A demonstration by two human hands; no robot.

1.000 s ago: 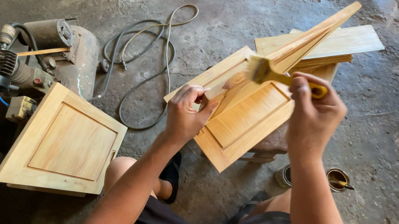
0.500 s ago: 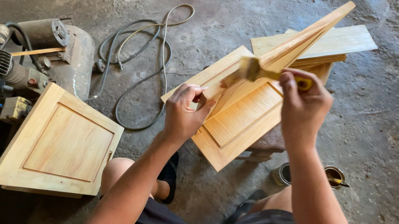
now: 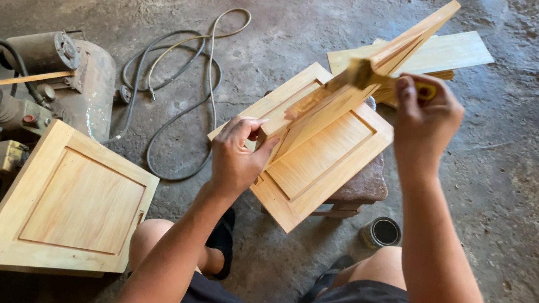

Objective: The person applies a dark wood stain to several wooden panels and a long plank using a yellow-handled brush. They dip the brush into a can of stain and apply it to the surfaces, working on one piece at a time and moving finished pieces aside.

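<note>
My left hand (image 3: 238, 154) grips the lower corner of a pale wooden cabinet door (image 3: 357, 86) that stands tilted on its edge, seen edge-on. My right hand (image 3: 424, 118) holds a paintbrush (image 3: 373, 78) with a yellow handle, its bristles touching the door's upper edge. Under them a second panelled door (image 3: 321, 163) lies flat on a low stool (image 3: 363, 190).
A third panelled door (image 3: 73, 204) leans at the lower left against an air compressor (image 3: 30, 84). A coiled hose (image 3: 184, 82) lies on the concrete floor. A small open tin (image 3: 382, 231) stands by my right knee. Flat boards (image 3: 441, 52) lie behind the stool.
My right hand has slid the brush a little down along the tilted door's edge. My left hand keeps its hold on the lower corner.
</note>
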